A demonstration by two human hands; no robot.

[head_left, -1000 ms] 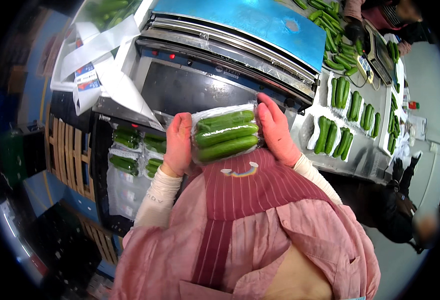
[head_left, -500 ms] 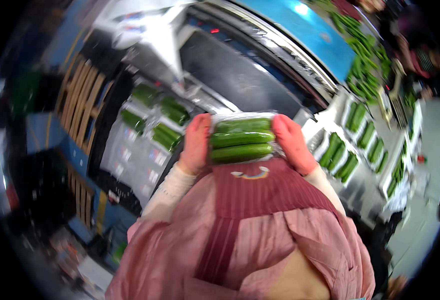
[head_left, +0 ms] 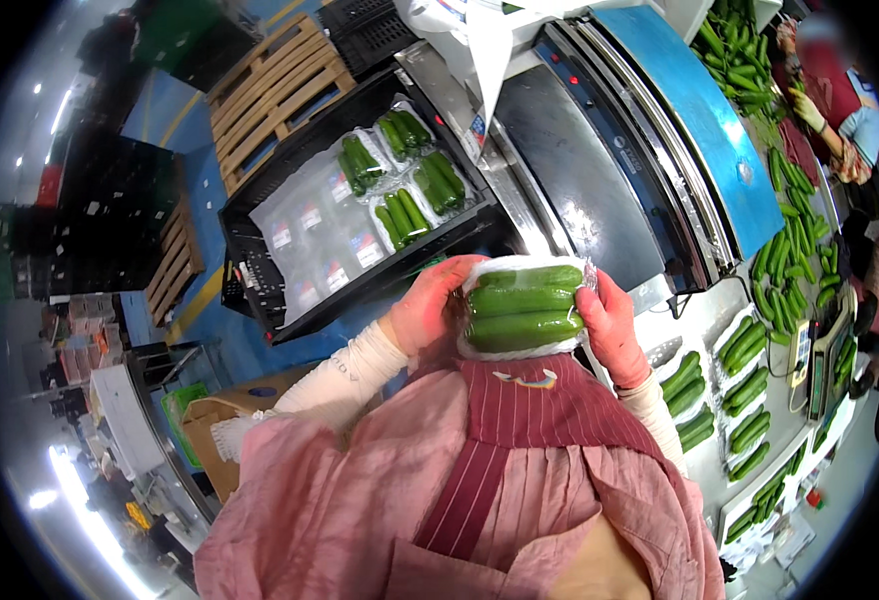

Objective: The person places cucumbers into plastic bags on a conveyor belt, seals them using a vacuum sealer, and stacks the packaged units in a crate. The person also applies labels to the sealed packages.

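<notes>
In front of my chest I hold a film-wrapped tray of cucumbers point(head_left: 525, 308). The pack lies face up, several green cucumbers side by side in a white tray. My left hand point(head_left: 432, 305) grips its left end, partly hidden behind the pack. On the right end my right hand point(head_left: 612, 332) is closed, thumb on the wrap near the front. To the left is a black crate point(head_left: 254, 285) lined with a layer of labelled white packs. Several wrapped cucumber packs point(head_left: 440, 183) lie at the crate's right end, on top of that layer.
Beyond the pack stands a wrapping machine with a dark plate point(head_left: 590, 195) and a blue cover point(head_left: 685, 120). On the right, trays of cucumbers point(head_left: 745, 392) sit on a metal table near a scale point(head_left: 818, 370). Another person point(head_left: 835, 115) works by loose cucumbers. Wooden pallets point(head_left: 275, 95) lie at far left.
My view has turned left, so the crate shows more fully and sharply. The pack stays in both hands, now tilted more face up and shifted slightly right in the picture.
</notes>
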